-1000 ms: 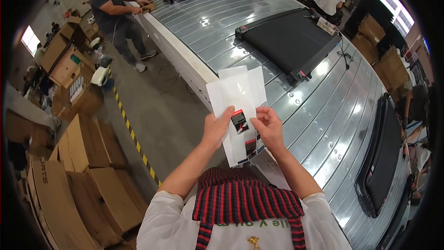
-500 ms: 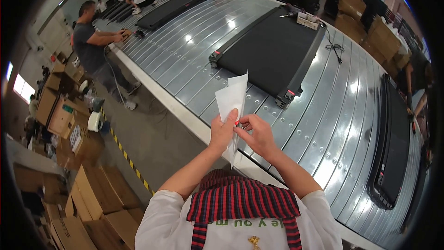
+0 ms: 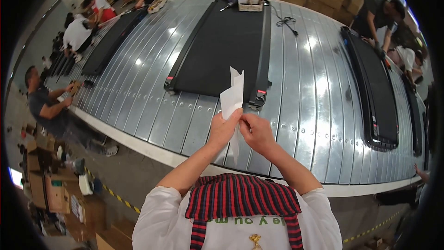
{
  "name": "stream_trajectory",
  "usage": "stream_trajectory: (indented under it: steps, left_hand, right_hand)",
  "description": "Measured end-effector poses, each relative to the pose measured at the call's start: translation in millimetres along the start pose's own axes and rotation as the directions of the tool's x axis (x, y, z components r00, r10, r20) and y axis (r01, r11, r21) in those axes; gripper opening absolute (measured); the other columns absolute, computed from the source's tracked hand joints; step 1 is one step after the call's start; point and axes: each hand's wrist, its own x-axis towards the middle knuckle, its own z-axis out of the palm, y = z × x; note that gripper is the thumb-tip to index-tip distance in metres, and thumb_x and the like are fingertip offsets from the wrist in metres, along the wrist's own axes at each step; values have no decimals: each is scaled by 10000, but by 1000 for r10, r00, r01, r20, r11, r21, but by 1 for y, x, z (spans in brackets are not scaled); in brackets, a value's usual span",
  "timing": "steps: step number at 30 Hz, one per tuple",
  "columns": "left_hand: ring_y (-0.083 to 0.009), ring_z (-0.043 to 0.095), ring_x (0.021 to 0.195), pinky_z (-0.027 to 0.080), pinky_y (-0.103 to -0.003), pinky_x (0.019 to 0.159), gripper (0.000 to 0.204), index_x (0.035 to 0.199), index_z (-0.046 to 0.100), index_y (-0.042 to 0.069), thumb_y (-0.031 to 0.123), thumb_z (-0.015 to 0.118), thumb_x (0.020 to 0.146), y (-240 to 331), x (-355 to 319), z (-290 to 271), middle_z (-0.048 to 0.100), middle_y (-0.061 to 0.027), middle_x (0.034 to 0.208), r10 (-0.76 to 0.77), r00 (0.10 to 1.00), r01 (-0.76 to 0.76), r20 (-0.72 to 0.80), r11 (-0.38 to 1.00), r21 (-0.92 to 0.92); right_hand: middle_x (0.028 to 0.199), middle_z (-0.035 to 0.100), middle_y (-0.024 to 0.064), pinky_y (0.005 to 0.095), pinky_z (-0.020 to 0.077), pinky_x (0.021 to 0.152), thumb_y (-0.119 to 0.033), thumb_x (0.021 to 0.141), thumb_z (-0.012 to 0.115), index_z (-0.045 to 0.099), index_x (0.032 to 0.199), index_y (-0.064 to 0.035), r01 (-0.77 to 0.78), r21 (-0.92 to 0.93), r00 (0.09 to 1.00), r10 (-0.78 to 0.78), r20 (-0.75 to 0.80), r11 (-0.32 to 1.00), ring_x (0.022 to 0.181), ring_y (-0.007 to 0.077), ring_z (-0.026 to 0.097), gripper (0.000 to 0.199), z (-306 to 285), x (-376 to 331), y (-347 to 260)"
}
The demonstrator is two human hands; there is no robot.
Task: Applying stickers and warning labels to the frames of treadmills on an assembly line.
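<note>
The fingers of the left hand (image 3: pixel 224 128) curl in with the thumb pressed to the fingertips, pinching the lower part of a white paper sheet (image 3: pixel 232 95). The right hand (image 3: pixel 257 132) sits just beside it, touching it, fingers bent and closed on the same sheet from the other side; whether anything smaller lies between the fingertips cannot be told. The sheet stands upright above both hands, seen nearly edge-on and folded or creased lengthwise, its top corner ragged, while a narrow strip of it hangs below the hands.

Both forearms rise from the lower edge, over a red-and-black striped apron (image 3: pixel 240 199) worn on a white shirt.

The paper is held above the near edge of a wide ribbed metal conveyor surface (image 3: pixel 314 111). Behind the paper, at the middle of that surface, lies a flat black treadmill (image 3: pixel 222 41), its near end touching the sheet's outline. Another black treadmill (image 3: pixel 377 92) lies toward the right edge, and a third (image 3: pixel 111 41) toward the far left corner.

Other people work along the far and left edges, and cardboard boxes (image 3: pixel 51 190) stand on the floor at the lower left.
</note>
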Motion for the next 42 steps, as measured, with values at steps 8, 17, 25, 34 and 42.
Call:
stream_trajectory:
  steps: [8,17,25,34,42]
  left_hand:
    - [-79,514,679,420,-232,588,384,886,593,-6,362,597,776,-10,38,-22,575,-18,746,-106,981,127,162,984,-128]
    - [-100,548,652,440,-248,576,372,860,599,-12,334,650,734,-36,71,-36,602,-47,726,-85,932,88,352,996,7]
    - [-119,567,704,454,-271,641,266,912,592,5,150,645,696,-71,97,-41,618,-76,802,-4,970,41,245,989,-144]
    - [-91,539,741,439,-244,666,365,919,569,-1,201,708,650,-50,90,-56,604,-47,828,-44,856,153,515,973,-171]
    - [-80,532,761,435,-242,684,327,904,576,2,209,680,672,-47,90,-46,605,-36,833,-48,779,112,626,992,-64]
  right_hand:
    - [702,590,141,291,446,526,-85,779,548,548,825,20,-167,20,982,168,-89,986,585,217,582,115,27,17,7]
    - [626,556,40,229,446,528,-119,818,522,539,776,11,-486,260,835,531,-143,834,567,105,545,137,47,13,20]
    - [660,578,65,243,463,521,-126,808,525,544,794,-17,-489,-90,799,405,-444,867,566,147,567,112,27,23,17]
    - [766,575,87,292,455,533,-78,729,607,576,818,-33,-127,-219,991,115,-67,967,628,198,572,104,31,43,-26]
    - [690,539,86,302,442,551,-73,709,600,578,757,-35,-2,-300,997,26,75,954,604,226,540,65,24,44,-3]
